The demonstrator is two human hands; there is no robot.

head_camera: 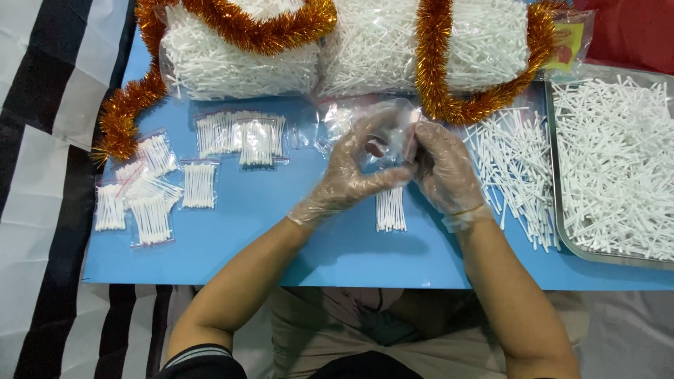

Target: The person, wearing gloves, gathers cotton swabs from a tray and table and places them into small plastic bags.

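Both gloved hands, left hand (351, 175) and right hand (442, 172), pinch a small clear bag (390, 130) open above the swab bundle (390, 209); best spread its mouth wide.

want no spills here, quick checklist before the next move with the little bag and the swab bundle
1. Small clear bag held by both hands: ok.
2. Left hand and right hand gloved: ok.
3. Bag mouth open: cannot tell.
4. Swab bundle lies together on the blue table, just below the hands: ok.
5. Loose swabs lie apart from the bundle: ok.
6. Filled bags sit out of the way at the left: ok.
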